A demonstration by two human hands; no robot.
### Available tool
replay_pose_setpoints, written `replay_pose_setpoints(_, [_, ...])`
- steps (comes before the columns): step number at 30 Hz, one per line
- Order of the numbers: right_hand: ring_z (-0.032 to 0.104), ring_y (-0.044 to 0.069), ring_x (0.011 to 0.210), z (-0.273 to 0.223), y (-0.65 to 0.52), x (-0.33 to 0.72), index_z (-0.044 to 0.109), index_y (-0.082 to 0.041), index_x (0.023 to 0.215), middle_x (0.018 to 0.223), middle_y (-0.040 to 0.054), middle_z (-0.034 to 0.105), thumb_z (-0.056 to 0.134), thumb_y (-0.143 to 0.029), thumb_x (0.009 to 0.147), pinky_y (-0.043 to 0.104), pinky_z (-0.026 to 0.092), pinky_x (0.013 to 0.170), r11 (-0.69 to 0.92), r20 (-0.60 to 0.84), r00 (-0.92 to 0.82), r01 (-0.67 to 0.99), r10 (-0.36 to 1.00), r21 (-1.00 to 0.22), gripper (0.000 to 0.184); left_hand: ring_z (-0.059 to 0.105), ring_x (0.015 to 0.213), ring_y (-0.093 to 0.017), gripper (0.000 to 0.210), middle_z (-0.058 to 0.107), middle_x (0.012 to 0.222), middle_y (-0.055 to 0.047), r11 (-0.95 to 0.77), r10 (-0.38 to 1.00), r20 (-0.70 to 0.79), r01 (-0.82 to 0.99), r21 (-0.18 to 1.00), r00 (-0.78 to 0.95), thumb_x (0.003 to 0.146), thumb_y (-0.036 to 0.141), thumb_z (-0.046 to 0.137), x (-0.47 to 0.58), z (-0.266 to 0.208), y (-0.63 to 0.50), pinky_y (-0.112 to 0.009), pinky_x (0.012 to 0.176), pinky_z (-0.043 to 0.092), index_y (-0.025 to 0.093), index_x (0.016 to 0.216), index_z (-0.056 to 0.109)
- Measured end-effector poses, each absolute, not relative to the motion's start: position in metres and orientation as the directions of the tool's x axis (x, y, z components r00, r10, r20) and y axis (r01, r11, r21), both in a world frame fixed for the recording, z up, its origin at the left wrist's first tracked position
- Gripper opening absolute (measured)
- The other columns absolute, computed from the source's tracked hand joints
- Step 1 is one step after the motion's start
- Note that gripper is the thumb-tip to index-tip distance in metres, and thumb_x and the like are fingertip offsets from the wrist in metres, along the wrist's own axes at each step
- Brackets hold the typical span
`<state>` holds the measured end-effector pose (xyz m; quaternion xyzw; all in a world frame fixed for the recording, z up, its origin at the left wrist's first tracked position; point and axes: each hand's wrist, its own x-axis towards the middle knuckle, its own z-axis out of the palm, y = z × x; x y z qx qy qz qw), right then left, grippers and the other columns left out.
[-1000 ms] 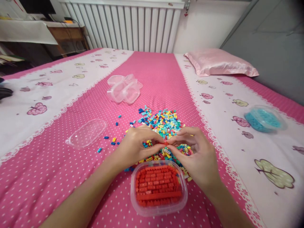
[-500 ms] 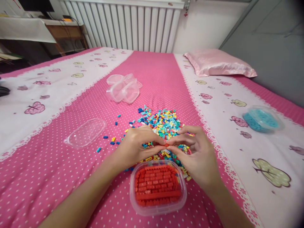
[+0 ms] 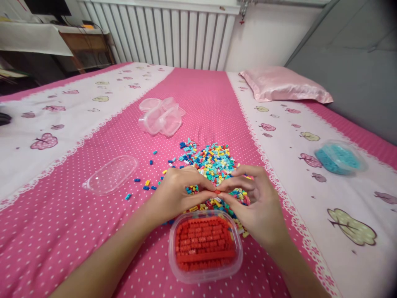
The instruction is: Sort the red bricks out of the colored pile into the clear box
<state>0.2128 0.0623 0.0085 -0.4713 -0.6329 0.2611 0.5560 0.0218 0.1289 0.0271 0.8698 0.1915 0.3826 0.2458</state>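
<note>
Between the fingertips of both hands is a small red building brick (image 3: 217,191), mostly covered by the fingers. My left hand (image 3: 182,188) pinches it from the left, thumb and forefinger together. From the other side my right hand (image 3: 254,200) pinches it too, its other fingers loosely curled. Beneath and behind the hands spreads a pile of small mixed-colour building bricks (image 3: 214,159). Just in front of the hands stands a clear plastic box (image 3: 204,276) without its lid, filled with tightly packed red bricks (image 3: 203,244).
On the pink dotted bedspread (image 3: 201,95) lie a clear lid (image 3: 111,176) at left and several stacked clear containers (image 3: 163,118) farther back. A clear box of blue bricks (image 3: 338,157) sits at right. A pink pillow (image 3: 283,85) rests at the back right, before a white radiator (image 3: 161,35).
The view has shifted very slightly. Both hands keep their pinch on the red brick in nearly the same place.
</note>
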Motion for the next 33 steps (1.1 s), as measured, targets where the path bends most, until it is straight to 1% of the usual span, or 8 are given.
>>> replay_pose_setpoints(7, [0.073,0.015,0.079,0.007,0.063,0.214,0.046,-0.031,0.112,0.086,-0.0074,0.074,0.072,-0.012,0.081,0.034,0.056,0.08,0.417,0.457,0.056,0.323,0.888,-0.849,0.045,0.07,0.073,-0.012,0.01,0.079,0.083,-0.002,-0.824,0.512,0.581,0.17,0.54,0.633,0.084,0.019,0.078,0.02,0.027,0.131,-0.023,0.067,0.051,0.016,0.094,0.075])
replay_pose_setpoints(12, [0.074,0.015,0.079,0.009,0.063,0.213,0.045,-0.031,0.112,0.086,-0.0076,0.074,0.071,-0.01,0.08,0.035,0.056,0.082,0.43,0.471,0.037,0.35,0.881,-0.832,0.046,0.07,0.072,-0.011,0.004,0.078,0.083,-0.001,-0.821,0.515,0.567,0.18,0.542,0.643,0.09,0.019,0.071,0.021,0.029,0.13,-0.024,0.069,0.053,0.018,0.091,0.075])
replay_pose_setpoints(17, [0.075,0.016,0.08,0.01,0.061,0.212,0.047,-0.031,0.111,0.086,-0.008,0.074,0.071,-0.008,0.079,0.036,0.056,0.082,0.44,0.492,0.044,0.381,0.87,-0.813,0.046,0.07,0.073,-0.012,0.002,0.078,0.082,-0.002,-0.81,0.518,0.565,0.158,0.564,0.642,0.09,0.019,0.072,0.021,0.029,0.13,-0.025,0.068,0.052,0.018,0.089,0.074])
replay_pose_setpoints(24, [0.076,0.017,0.077,0.008,0.065,0.218,0.05,-0.032,0.109,0.085,-0.0076,0.077,0.08,-0.014,0.078,0.033,0.061,0.075,0.384,0.417,0.074,0.271,0.906,-0.882,0.047,0.069,0.07,-0.012,0.002,0.077,0.08,0.0,-0.838,0.479,0.58,0.145,0.527,0.659,0.089,0.019,0.072,0.021,0.028,0.132,-0.026,0.071,0.051,0.019,0.089,0.073])
replay_pose_setpoints(27, [0.075,0.019,0.083,0.012,0.074,0.253,0.054,-0.03,0.108,0.101,-0.0021,0.077,0.085,-0.018,0.073,0.036,0.062,0.078,0.407,0.459,0.169,0.272,0.872,-0.872,0.048,0.07,0.072,-0.012,0.001,0.077,0.08,0.0,-0.838,0.5,0.595,0.179,0.515,0.63,0.088,0.019,0.072,0.013,0.031,0.139,-0.025,0.072,0.053,0.019,0.089,0.073])
replay_pose_setpoints(29, [0.072,0.018,0.083,0.014,0.081,0.287,0.059,-0.026,0.1,0.108,0.0028,0.073,0.081,-0.023,0.076,0.037,0.06,0.079,0.404,0.531,0.353,0.373,0.771,-0.835,0.032,0.07,0.076,-0.012,0.008,0.077,0.084,0.0,-0.822,0.559,0.61,0.277,0.498,0.562,0.09,0.019,0.07,0.006,0.035,0.145,-0.023,0.072,0.053,0.02,0.097,0.073])
replay_pose_setpoints(31, [0.069,0.017,0.083,0.013,0.087,0.319,0.06,-0.024,0.099,0.1,0.0034,0.07,0.07,-0.031,0.085,0.035,0.058,0.078,0.318,0.555,0.517,0.478,0.651,-0.819,0.018,0.071,0.08,-0.013,0.028,0.077,0.09,-0.001,-0.84,0.539,0.648,0.29,0.458,0.538,0.092,0.02,0.068,0.0,0.037,0.151,-0.024,0.074,0.053,0.022,0.12,0.068])
replay_pose_setpoints(33, [0.069,0.018,0.083,0.008,0.09,0.339,0.061,-0.024,0.109,0.091,0.003,0.069,0.062,-0.031,0.089,0.035,0.057,0.077,0.252,0.52,0.496,0.509,0.695,-0.823,0.021,0.07,0.085,-0.014,0.026,0.076,0.095,-0.002,-0.885,0.462,0.656,0.263,0.383,0.598,0.095,0.018,0.063,-0.003,0.039,0.153,-0.025,0.075,0.052,0.024,0.119,0.07])
